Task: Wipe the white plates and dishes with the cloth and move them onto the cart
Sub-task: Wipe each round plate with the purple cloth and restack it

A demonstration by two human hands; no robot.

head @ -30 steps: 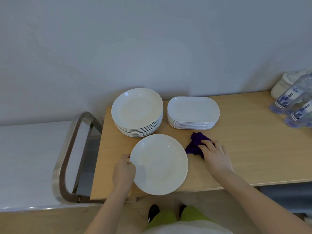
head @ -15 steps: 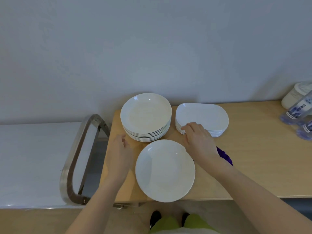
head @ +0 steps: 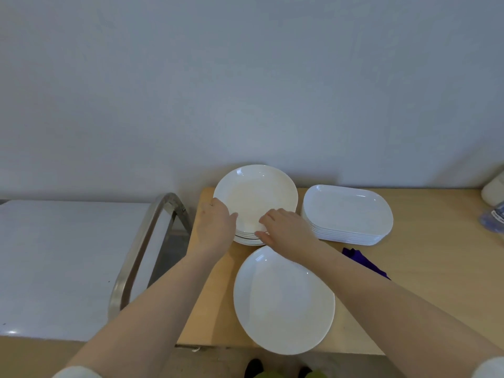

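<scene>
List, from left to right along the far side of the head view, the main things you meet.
Cart top → cart handle → stack of round plates → stack of oblong dishes → bottle.

Round stack (head: 255, 195) left of oval stack (head: 347, 214) – single plate (head: 283, 304) in front, cart (head: 54, 268) left of table (head: 425, 268).

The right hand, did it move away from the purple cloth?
Yes. The right hand left the purple cloth and went up and left to the round plate stack, gripping its near edge.
</scene>
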